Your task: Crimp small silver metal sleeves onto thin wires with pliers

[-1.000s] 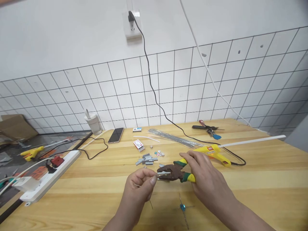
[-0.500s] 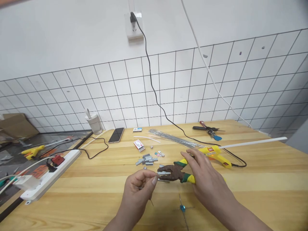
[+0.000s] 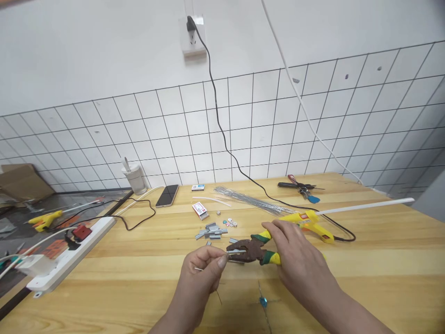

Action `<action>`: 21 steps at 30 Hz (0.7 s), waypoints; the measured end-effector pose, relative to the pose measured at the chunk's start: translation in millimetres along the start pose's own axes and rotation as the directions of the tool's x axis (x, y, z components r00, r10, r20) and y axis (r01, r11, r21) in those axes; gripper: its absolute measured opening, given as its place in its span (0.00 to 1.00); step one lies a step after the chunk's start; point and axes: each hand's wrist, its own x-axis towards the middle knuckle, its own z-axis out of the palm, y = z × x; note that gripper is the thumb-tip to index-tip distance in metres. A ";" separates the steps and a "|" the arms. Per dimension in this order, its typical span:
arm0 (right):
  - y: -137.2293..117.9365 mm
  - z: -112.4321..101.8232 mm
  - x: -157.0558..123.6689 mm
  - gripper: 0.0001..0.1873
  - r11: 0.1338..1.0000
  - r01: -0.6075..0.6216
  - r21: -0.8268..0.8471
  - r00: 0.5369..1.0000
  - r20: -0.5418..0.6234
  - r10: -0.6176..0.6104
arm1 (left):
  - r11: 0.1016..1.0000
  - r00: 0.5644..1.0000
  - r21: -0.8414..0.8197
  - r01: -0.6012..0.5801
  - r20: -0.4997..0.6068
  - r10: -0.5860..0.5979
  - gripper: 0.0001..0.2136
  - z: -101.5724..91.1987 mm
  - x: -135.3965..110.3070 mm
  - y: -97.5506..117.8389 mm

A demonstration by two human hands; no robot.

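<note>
My right hand (image 3: 301,257) is closed round the yellow and green handles of a pair of pliers (image 3: 255,250) with rusty jaws. The jaws are parted and point left, with a thin silver metal piece (image 3: 236,252) between them. At the jaw tips, my left hand (image 3: 203,278) pinches the end of that piece between thumb and forefinger. Thin wire ends (image 3: 219,297) stick out below and beside the left fingers; how they join the piece is hidden. On the table below the pliers lies a crossed wire piece with a blue gem (image 3: 263,302) at its centre.
Staple strips (image 3: 211,231), small round charms (image 3: 230,222) and a staple box (image 3: 200,210) lie beyond the pliers. Behind are a wire bundle (image 3: 250,199), a phone (image 3: 167,195) and another pair of pliers (image 3: 301,186). A yellow glue gun (image 3: 314,227) rests right; a power strip (image 3: 76,253) lies left.
The silver piece has turned slightly and looks thinner between the jaws. The jaws seem a little wider apart. Both hands stay nearly in place.
</note>
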 end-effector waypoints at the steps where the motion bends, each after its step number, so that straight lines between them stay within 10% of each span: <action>1: 0.3 -0.2 0.3 0.33 1.000 0.001 -0.016 1.000 0.011 -0.001 | 1.000 1.000 -0.007 0.004 0.004 -0.004 0.13 -0.1 0.0 -0.1; 11: 4.8 -0.3 0.8 0.36 0.996 -0.039 0.084 0.993 0.117 0.029 | 0.978 0.983 -0.153 0.143 0.139 -0.122 0.11 -6.3 5.6 -5.6; 21: 11.3 6.8 3.0 0.38 0.998 0.007 0.060 0.997 -0.071 -0.003 | 0.915 0.908 -0.265 0.305 0.370 -0.196 0.07 -11.9 6.7 -10.5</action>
